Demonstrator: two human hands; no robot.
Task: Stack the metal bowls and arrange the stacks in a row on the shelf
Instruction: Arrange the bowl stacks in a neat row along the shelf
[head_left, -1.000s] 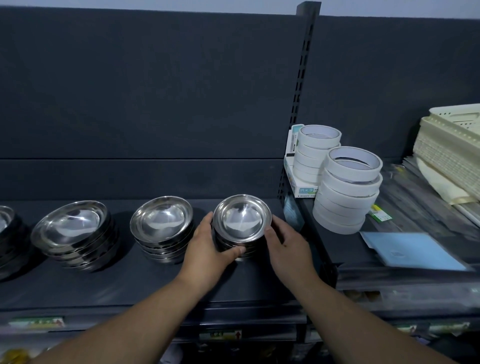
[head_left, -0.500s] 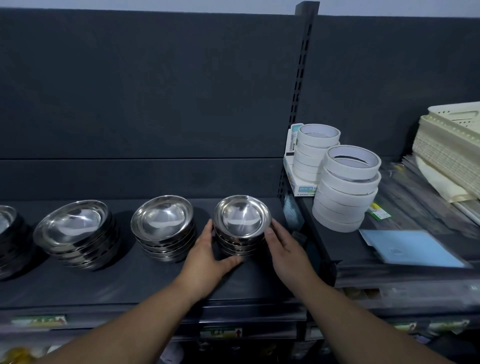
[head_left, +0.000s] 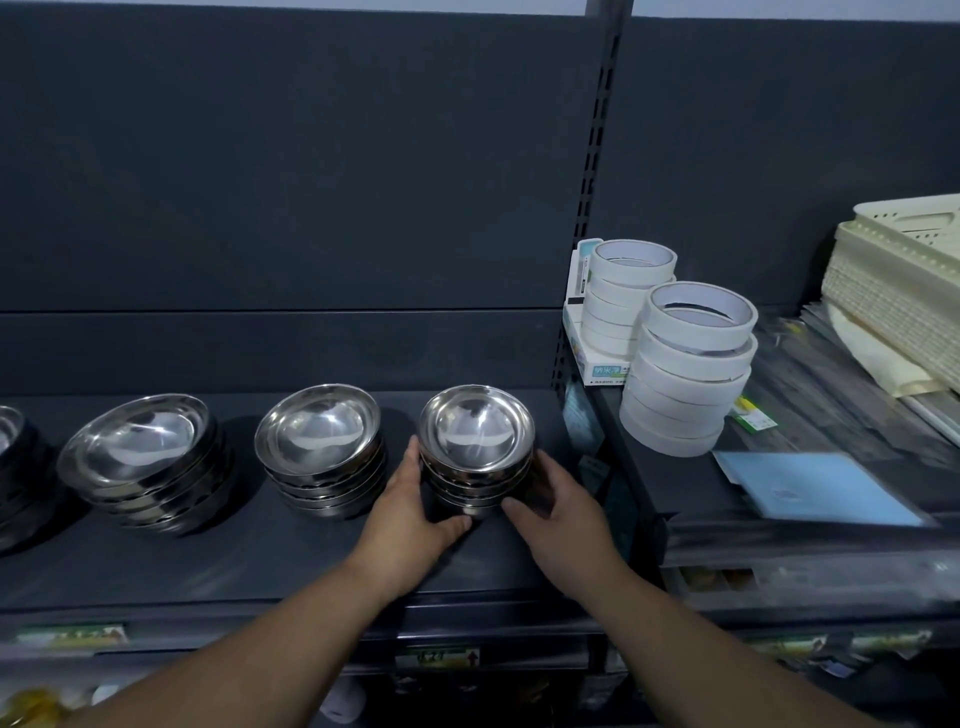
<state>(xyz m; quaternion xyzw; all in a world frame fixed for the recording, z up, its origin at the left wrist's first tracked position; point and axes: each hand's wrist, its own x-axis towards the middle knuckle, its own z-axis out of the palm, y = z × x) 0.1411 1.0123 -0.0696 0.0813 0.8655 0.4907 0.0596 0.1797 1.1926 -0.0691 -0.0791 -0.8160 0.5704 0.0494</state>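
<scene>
Several stacks of shiny metal bowls stand in a row on the dark shelf (head_left: 270, 561). The rightmost small stack (head_left: 477, 444) sits between my hands. My left hand (head_left: 410, 512) curls round its left side with the thumb at the base. My right hand (head_left: 558, 512) curls round its right side. To the left stand a middle stack (head_left: 319, 447) and a wider stack (head_left: 143, 457). Another stack (head_left: 10, 441) is cut off at the left edge.
A higher shelf on the right carries two piles of white tape rolls (head_left: 685, 364), a small white box (head_left: 597, 358), a blue sheet (head_left: 815, 488) and cream plastic baskets (head_left: 904, 280). A slotted upright post (head_left: 592, 208) divides the shelves.
Both hands have slid the small stack slightly back on the shelf, and it now stands level with the neighbouring stacks. The other stacks have not moved.
</scene>
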